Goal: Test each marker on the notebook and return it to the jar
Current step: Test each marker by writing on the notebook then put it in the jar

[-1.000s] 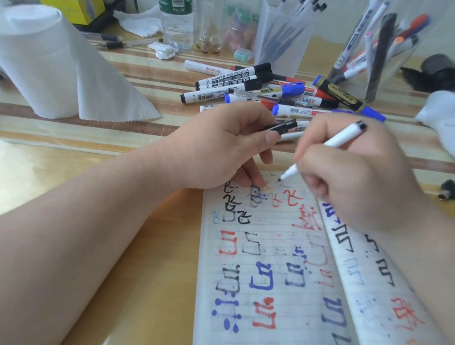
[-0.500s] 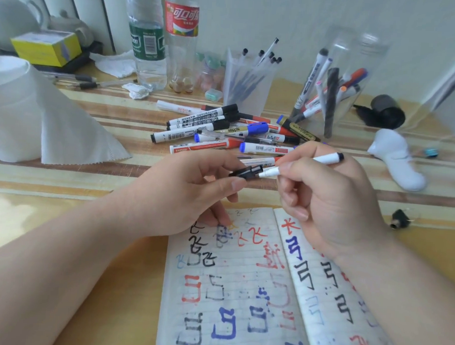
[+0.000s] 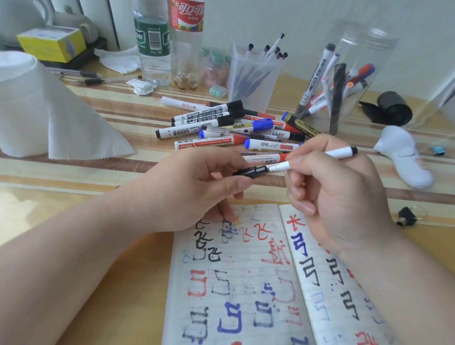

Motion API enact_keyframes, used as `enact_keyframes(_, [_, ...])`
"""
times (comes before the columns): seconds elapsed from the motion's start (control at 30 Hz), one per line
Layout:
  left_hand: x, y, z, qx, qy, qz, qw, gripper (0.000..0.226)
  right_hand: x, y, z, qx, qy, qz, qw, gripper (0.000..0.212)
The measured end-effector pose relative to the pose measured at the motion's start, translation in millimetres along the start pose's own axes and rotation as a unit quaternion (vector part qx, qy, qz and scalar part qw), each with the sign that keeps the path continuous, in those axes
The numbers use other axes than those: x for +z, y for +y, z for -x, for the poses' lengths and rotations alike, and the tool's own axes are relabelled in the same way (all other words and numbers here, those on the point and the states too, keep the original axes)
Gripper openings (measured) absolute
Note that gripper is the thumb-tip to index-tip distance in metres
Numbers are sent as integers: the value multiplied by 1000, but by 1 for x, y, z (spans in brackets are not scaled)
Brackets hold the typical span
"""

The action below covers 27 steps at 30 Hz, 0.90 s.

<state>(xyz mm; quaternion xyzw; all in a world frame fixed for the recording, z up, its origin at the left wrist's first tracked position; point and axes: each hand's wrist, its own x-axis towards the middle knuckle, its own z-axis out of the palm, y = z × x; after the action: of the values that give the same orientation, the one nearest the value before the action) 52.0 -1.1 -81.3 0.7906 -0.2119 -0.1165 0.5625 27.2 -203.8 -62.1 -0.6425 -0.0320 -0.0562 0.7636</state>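
- Black cap (image 3: 250, 171) sits pinched between thumb and forefinger of the left grip (image 3: 193, 194), its mouth facing 3 o'clock.
- White marker (image 3: 339, 152) is clasped in the curled fingers of the right grip (image 3: 333, 196), nib at the cap's mouth, barrel running off toward 2 o'clock.
- Capping looks to be the step in hand: keep barrel and cap in one line and push straight until seated, or the nib may smear a thumb.
- Notebook (image 3: 242, 278) lies open at 6 o'clock on the tabletop (image 3: 62, 190).
- Jar (image 3: 364, 60) stands at 1 o'clock holding several markers; loose markers (image 3: 223, 124) wait at 12 o'clock.
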Motion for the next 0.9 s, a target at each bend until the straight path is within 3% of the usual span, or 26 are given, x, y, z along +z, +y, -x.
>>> enact_keyframes(0.27, [-1,0,3,44,28,-44,998,6,3,2,2,18,-65,51,996,13])
enact_keyframes(0.6, [2,6,8,152,101,-176,967,17,15,5,6,28,-30,2,999,26])
enact_keyframes(0.73, [1,6,7,130,92,-142,977,17,18,7,3,-5,-16,13,1000,32])
enact_keyframes(0.9, [-3,6,8,118,75,-88,986,6,19,7,2,-52,-17,-22,998,13])
